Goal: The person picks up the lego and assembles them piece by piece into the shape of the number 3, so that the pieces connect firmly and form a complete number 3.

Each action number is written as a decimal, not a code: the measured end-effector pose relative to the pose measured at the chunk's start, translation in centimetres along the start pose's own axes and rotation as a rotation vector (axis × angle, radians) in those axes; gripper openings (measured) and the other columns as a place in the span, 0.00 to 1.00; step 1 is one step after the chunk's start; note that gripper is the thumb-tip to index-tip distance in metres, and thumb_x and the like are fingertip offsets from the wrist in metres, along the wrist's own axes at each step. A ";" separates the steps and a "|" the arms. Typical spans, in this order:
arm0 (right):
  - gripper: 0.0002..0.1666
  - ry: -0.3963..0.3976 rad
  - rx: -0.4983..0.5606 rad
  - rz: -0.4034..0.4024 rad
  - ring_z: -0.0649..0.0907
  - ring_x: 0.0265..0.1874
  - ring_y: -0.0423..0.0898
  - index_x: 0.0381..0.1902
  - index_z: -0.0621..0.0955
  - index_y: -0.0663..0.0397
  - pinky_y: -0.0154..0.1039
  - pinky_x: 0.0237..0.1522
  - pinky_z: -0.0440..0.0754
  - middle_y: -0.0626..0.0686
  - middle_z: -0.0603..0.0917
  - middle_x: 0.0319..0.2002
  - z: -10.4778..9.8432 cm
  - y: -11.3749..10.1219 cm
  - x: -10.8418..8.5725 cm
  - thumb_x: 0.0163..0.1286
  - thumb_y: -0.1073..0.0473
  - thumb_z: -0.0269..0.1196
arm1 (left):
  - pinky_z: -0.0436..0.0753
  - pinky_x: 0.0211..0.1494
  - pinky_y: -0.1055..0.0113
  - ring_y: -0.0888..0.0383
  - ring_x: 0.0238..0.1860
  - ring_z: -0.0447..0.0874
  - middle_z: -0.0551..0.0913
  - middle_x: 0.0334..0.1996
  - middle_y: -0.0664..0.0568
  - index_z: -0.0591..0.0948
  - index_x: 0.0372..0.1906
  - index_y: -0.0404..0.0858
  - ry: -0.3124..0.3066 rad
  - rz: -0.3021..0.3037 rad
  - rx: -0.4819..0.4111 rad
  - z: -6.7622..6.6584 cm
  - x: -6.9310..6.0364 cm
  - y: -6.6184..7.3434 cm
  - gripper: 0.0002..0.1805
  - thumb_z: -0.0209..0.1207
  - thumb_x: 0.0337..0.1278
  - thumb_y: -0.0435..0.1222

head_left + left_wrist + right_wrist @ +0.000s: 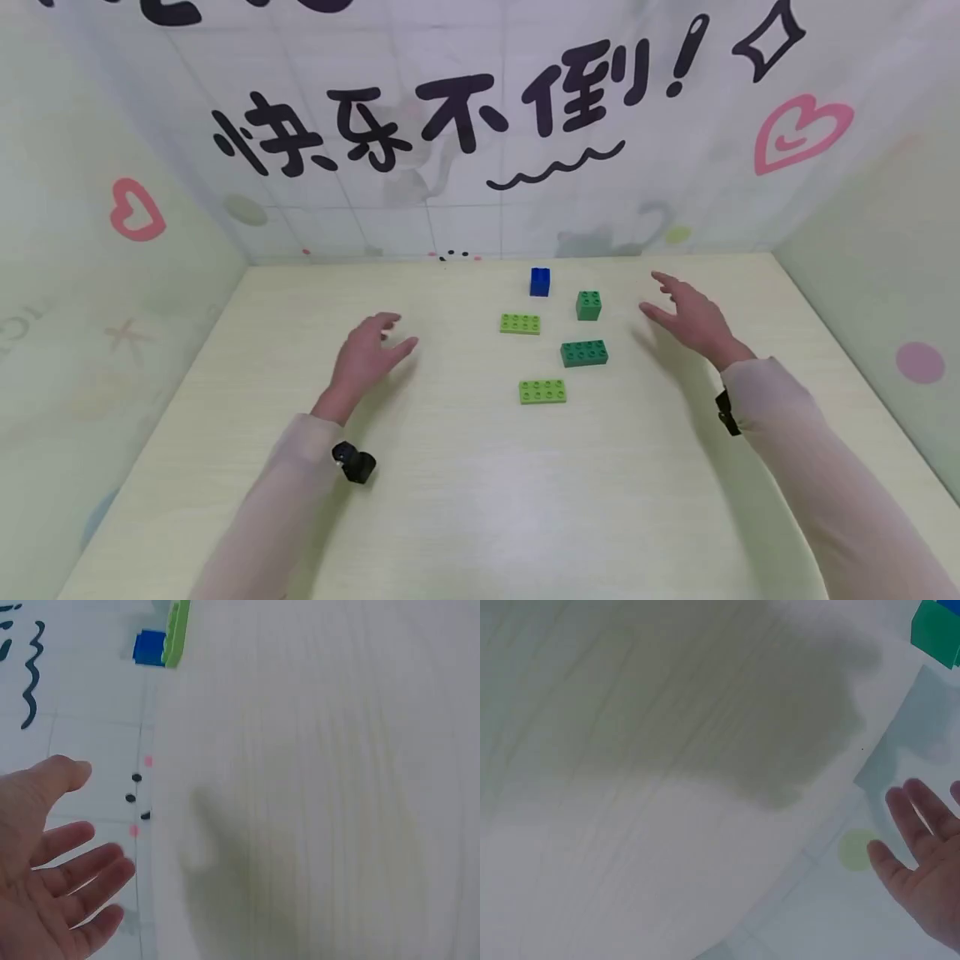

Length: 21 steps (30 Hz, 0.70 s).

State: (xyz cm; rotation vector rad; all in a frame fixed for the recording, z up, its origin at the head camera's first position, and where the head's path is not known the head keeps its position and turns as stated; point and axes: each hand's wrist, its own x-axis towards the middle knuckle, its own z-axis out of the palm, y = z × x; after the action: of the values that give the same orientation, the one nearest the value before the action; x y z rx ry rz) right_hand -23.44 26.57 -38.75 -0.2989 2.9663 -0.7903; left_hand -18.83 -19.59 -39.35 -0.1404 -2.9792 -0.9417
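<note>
Several toy building bricks lie apart on the table. A blue brick (540, 282) is farthest back, with a small green brick (588, 305) to its right. A flat lime brick (520, 324) lies in front of the blue one. Nearer come a long dark green brick (584, 353) and a second flat lime brick (542, 392). My left hand (366, 357) hovers left of the bricks, fingers relaxed and holding nothing. Over on the right, my right hand (693, 320) is held above the table, fingers spread, nearest the small green brick. Neither hand touches a brick.
The pale wooden table (450, 500) is bounded by a printed cloth wall (450, 225) at the back and by side walls at left and right. Each wrist wears a black camera, seen on the left wrist (354, 462) and on the right wrist (726, 413).
</note>
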 end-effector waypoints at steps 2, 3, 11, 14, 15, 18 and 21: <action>0.36 -0.010 0.061 -0.006 0.70 0.54 0.64 0.67 0.59 0.61 0.60 0.52 0.65 0.69 0.70 0.56 0.2 -0.4 0.2 0.69 0.47 0.53 | 0.76 0.44 0.54 0.46 0.45 0.77 0.79 0.46 0.40 0.73 0.55 0.33 -0.043 0.006 -0.096 0.9 -0.4 1.2 0.25 0.58 0.57 0.45; 0.34 -0.013 0.087 -0.010 0.72 0.52 0.63 0.66 0.60 0.62 0.58 0.51 0.67 0.69 0.72 0.54 0.2 -0.6 0.4 0.69 0.49 0.54 | 0.77 0.39 0.58 0.49 0.40 0.79 0.80 0.42 0.42 0.75 0.52 0.33 -0.070 0.007 -0.143 1.4 -0.6 1.8 0.22 0.59 0.57 0.42; 0.28 -0.052 0.157 -0.050 0.75 0.48 0.60 0.62 0.67 0.65 0.53 0.48 0.72 0.68 0.74 0.51 0.9 -2.3 1.6 0.67 0.57 0.57 | 0.77 0.32 0.67 0.57 0.32 0.78 0.81 0.31 0.50 0.80 0.43 0.34 -0.255 0.054 -0.332 5.8 -1.6 6.3 0.14 0.64 0.50 0.35; 0.29 -0.090 0.166 -0.066 0.74 0.50 0.61 0.61 0.67 0.65 0.54 0.50 0.70 0.69 0.72 0.53 1.1 -2.9 2.2 0.67 0.57 0.57 | 0.77 0.35 0.67 0.58 0.33 0.78 0.81 0.32 0.50 0.80 0.43 0.34 -0.320 0.078 -0.365 7.3 -1.9 7.4 0.15 0.66 0.48 0.35; 0.29 -0.103 0.167 -0.073 0.73 0.50 0.61 0.62 0.67 0.65 0.54 0.50 0.70 0.69 0.71 0.54 1.2 -3.0 2.4 0.67 0.57 0.57 | 0.77 0.36 0.68 0.58 0.33 0.78 0.80 0.32 0.50 0.80 0.43 0.34 -0.332 0.084 -0.371 7.8 -2.0 7.6 0.16 0.66 0.47 0.35; 0.30 -0.140 0.161 -0.094 0.71 0.53 0.62 0.62 0.66 0.66 0.54 0.51 0.69 0.68 0.69 0.57 1.4 -3.4 3.1 0.66 0.56 0.58 | 0.76 0.39 0.69 0.58 0.34 0.78 0.80 0.33 0.49 0.79 0.44 0.33 -0.352 0.097 -0.375 8.8 -2.1 8.3 0.18 0.68 0.45 0.34; 0.31 -0.168 0.148 -0.106 0.70 0.54 0.62 0.62 0.66 0.66 0.54 0.53 0.68 0.67 0.67 0.59 1.5 -3.7 3.7 0.64 0.58 0.60 | 0.76 0.40 0.68 0.58 0.34 0.77 0.79 0.33 0.49 0.79 0.45 0.33 -0.356 0.086 -0.363 9.4 -2.2 8.8 0.20 0.69 0.43 0.33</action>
State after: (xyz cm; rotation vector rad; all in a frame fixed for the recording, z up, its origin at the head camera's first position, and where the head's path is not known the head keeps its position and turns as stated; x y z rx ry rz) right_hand -26.27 21.98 -38.24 -0.4911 2.7382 -0.9405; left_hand -15.73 -7.25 -42.09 -0.4839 -3.0296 -1.5881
